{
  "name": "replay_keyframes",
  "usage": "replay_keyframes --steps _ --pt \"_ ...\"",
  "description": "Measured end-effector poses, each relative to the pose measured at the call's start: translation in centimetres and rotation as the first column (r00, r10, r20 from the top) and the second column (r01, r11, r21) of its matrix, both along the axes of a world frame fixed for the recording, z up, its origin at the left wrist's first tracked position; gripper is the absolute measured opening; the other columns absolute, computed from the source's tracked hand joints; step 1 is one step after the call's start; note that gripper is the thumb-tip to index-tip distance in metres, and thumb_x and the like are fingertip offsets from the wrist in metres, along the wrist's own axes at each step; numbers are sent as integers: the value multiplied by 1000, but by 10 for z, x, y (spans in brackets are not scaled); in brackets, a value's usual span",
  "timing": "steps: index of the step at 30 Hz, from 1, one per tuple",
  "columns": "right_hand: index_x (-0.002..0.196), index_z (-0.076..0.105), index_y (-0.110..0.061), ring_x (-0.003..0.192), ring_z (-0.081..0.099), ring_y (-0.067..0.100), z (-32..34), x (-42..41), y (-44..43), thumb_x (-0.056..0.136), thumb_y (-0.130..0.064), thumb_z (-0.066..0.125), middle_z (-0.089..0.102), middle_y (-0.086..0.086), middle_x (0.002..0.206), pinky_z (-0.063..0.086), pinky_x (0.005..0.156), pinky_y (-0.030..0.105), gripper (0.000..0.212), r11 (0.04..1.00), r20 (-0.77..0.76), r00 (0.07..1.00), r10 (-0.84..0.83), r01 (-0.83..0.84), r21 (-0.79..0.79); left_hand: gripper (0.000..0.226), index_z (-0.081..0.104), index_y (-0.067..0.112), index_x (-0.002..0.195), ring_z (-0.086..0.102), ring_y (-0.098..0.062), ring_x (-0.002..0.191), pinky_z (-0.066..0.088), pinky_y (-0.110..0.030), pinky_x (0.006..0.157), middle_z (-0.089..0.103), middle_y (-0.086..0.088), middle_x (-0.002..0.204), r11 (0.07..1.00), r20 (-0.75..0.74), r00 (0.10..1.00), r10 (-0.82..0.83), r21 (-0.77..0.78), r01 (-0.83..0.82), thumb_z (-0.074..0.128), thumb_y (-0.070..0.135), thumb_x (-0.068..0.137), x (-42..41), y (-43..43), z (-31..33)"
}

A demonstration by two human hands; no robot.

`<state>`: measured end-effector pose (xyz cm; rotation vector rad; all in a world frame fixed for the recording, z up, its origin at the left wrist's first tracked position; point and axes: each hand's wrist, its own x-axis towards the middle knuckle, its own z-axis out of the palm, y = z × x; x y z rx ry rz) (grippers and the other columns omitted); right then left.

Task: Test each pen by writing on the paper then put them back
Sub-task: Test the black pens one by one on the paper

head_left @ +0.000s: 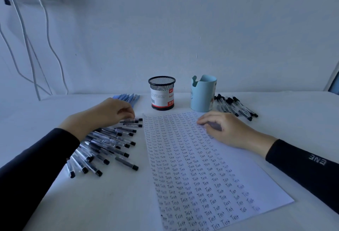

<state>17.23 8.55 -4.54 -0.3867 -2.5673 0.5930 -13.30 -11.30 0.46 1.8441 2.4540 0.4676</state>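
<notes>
Paper (201,175) under right hand (226,129); pile of pens (110,143) against left hand (111,112).

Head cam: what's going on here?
A person is mid pen test. The left hand curls its fingers onto the top pen of the black-capped pile left of the paper, nearly filled with "Test". The right hand rests on the paper's upper part; whether it holds anything is unclear. Mesh cup and blue cup stand behind.

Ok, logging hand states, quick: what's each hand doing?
Left hand: pinches the top pen of the pile.
Right hand: curled on the paper; whether it holds anything cannot be told.
</notes>
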Motion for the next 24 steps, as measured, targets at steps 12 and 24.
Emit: replay_keyframes --steps 12,24 --pt "115 71 -18 108 58 -4 0 0 -1 95 -9 57 65 -14 113 40 97 8 26 1000 -5 1000 4 -4 13 11 74 31 97 59 9 92 41 -8 81 68 22 96 1000 88 996 -7 -22 9 65 29 92 0 1 -3" --pt "117 70 -18 110 57 -4 1 1 -2 95 -10 57 64 -13 116 40 99 9 26 1000 10 1000 -1 1 -1 5 69 25 86 63 2 80 45 -7 69 71 12 87 1000 101 995 3 28 -6 70 21 89 7 2 -1"
